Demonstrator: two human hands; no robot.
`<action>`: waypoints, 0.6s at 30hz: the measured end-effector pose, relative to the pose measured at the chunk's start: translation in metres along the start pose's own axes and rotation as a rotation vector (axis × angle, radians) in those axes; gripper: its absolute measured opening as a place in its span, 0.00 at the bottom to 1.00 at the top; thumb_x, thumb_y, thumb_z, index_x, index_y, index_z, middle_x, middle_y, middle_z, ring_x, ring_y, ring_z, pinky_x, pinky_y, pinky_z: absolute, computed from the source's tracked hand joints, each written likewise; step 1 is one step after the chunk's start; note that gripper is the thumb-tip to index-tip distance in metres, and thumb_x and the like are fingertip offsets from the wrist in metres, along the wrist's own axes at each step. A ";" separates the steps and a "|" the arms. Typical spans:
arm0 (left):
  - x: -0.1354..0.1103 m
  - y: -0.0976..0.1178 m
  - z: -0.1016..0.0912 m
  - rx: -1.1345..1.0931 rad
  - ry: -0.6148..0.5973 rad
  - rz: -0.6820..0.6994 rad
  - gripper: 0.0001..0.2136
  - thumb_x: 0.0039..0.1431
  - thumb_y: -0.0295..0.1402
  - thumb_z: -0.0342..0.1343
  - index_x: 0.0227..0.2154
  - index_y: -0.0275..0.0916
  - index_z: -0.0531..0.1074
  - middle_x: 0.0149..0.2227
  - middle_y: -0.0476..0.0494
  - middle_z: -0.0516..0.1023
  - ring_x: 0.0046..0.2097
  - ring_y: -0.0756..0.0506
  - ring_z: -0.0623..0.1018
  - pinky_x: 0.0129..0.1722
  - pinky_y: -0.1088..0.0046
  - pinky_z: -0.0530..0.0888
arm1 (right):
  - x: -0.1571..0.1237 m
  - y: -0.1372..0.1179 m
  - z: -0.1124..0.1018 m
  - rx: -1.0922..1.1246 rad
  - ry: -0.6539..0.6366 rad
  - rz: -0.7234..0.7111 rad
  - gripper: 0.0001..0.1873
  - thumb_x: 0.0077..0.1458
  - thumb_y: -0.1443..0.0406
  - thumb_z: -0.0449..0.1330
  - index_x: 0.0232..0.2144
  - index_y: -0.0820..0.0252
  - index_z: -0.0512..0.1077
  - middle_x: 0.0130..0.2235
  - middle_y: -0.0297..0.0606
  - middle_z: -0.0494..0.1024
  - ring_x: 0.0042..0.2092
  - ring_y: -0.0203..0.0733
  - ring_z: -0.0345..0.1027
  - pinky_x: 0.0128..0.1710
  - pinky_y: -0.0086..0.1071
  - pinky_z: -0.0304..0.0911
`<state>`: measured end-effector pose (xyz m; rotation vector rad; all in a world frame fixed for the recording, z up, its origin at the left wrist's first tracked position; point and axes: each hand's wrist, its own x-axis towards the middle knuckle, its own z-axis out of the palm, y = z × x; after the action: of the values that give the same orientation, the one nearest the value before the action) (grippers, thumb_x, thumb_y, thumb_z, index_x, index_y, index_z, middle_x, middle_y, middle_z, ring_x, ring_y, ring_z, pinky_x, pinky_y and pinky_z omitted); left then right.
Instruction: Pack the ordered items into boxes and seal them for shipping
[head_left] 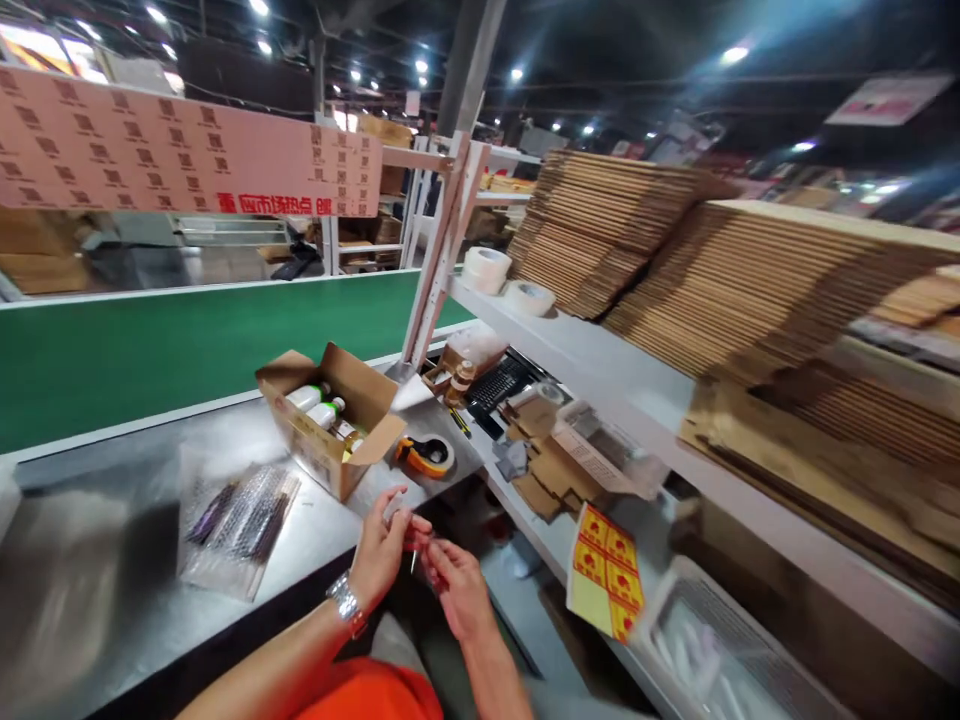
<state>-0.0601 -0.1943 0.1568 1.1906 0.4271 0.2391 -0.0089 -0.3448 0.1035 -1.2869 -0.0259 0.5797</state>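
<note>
Two curled grips, your left hand and right hand, meet near the open box; I cannot tell what they hold. Bottles are inside, flaps unclosed; a bubble-wrapped pack lies outside, left of the box.

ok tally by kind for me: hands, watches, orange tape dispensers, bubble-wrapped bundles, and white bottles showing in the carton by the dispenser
Hands: 2 (left hand, right hand)
Watch: 1
Orange tape dispenser: 1
Bubble-wrapped bundle: 1
White bottles showing in the carton: 2
Total: 7
</note>
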 end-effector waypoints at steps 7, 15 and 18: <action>-0.007 -0.072 -0.036 0.635 -0.229 -0.041 0.39 0.64 0.62 0.57 0.69 0.40 0.71 0.51 0.33 0.91 0.55 0.29 0.89 0.59 0.51 0.82 | -0.039 0.027 -0.058 -0.359 0.181 0.015 0.19 0.46 0.49 0.78 0.30 0.60 0.90 0.26 0.36 0.83 0.29 0.37 0.64 0.33 0.33 0.57; 0.005 -0.142 -0.028 0.999 -0.391 -0.244 0.51 0.58 0.66 0.54 0.75 0.33 0.65 0.61 0.24 0.87 0.64 0.28 0.86 0.68 0.52 0.77 | -0.044 -0.021 -0.247 -0.329 0.533 -0.054 0.24 0.37 0.47 0.79 0.30 0.59 0.88 0.25 0.34 0.81 0.29 0.39 0.65 0.32 0.34 0.58; 0.009 -0.179 -0.043 0.949 -0.406 -0.311 0.49 0.52 0.69 0.54 0.67 0.36 0.73 0.56 0.28 0.90 0.61 0.28 0.88 0.67 0.53 0.79 | -0.060 -0.056 -0.362 -0.270 0.786 -0.104 0.30 0.39 0.41 0.78 0.34 0.59 0.85 0.30 0.37 0.84 0.32 0.41 0.68 0.32 0.35 0.60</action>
<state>-0.0783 -0.2187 -0.0245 2.0155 0.3617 -0.5344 0.0822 -0.7024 0.0638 -1.6933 0.4905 -0.0512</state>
